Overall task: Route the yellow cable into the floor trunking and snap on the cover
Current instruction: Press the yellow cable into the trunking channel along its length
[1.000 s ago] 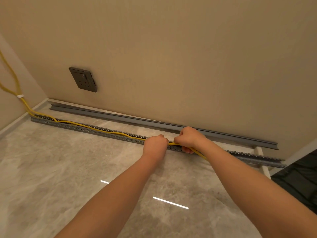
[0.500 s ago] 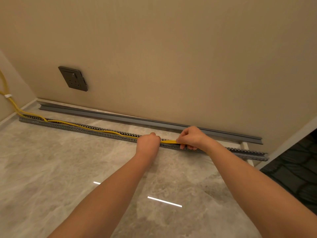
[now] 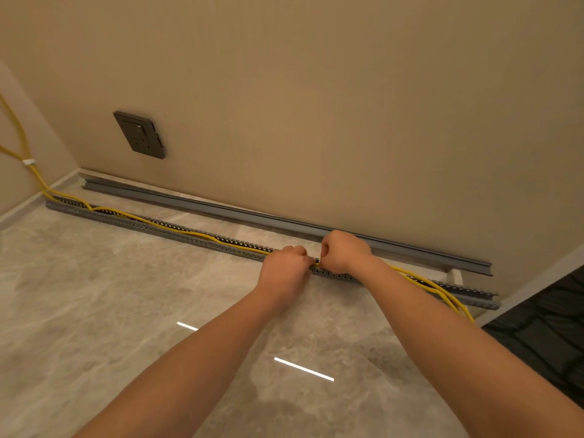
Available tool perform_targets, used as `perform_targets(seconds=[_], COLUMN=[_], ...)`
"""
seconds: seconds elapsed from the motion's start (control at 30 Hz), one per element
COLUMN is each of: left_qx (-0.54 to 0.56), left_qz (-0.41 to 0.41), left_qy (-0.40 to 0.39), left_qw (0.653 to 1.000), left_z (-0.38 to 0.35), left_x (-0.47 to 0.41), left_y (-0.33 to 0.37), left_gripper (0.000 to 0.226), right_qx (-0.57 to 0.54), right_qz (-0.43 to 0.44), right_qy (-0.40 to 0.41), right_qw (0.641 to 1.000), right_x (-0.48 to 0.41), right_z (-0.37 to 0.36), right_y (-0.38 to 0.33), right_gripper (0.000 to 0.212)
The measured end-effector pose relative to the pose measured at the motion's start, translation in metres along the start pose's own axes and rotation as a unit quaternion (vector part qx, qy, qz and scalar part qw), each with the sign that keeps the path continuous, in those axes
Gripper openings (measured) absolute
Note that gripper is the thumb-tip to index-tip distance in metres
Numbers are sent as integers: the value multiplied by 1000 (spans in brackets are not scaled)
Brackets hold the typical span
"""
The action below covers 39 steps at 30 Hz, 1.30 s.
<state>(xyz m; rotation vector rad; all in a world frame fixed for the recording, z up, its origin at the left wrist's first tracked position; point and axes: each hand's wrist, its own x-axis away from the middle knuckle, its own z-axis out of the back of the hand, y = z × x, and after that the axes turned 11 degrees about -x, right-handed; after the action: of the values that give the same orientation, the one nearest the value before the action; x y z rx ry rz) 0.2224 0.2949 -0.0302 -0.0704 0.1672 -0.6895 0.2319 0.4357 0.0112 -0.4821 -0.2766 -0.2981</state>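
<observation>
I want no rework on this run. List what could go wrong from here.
1. Left of both hands, the yellow cable snakes over the slotted trunking wall; the cover, lying by the wall, may pinch it.
2. Right of the right hand, loose cable strands trail off the trunking end and could pull free.
3. The left hand presses beside the slotted fingers, which might bend.

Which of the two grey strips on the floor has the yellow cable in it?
The slotted trunking, the strip nearer the person, carries the cable; both hands work over it. The smooth cover lies apart against the wall, with no cable on it.
</observation>
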Motion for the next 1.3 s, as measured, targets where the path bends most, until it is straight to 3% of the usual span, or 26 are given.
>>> perform_targets(seconds=[0.17,0.3,0.43,0.73,0.83,1.07,1.13,1.3], left_qx=[27,-38,-84,-100,-101,-101,-94,-71], left_qz=[44,35,10,-44,-44,-28,-14,11], left_qy=[-16,-47,-72,-70,-66,-77,-74,-70], left_qw=[999,998,994,992,992,991,993,995], left_z=[-4,3,10,15,16,18,16,9], left_x=[-2,-7,-11,-15,-15,-14,-13,-12], left_y=[14,16,18,14,15,19,20,23], left_gripper=[27,20,22,25,24,25,24,25], right_qx=[-24,-38,-21,-19,-68,-260,-243,-78], right_qz=[14,22,9,-101,-123,-81,-61,-37], right_qy=[-7,9,66,131,127,55,44,87], right_qw=[1000,999,998,986,982,961,967,992], right_x=[-1,3,15,43,49,51,48,40], right_z=[-2,-4,-4,7,7,22,25,30], right_y=[9,15,25,54,60,72,72,68], right_gripper=[11,9,19,32,37,22,19,23])
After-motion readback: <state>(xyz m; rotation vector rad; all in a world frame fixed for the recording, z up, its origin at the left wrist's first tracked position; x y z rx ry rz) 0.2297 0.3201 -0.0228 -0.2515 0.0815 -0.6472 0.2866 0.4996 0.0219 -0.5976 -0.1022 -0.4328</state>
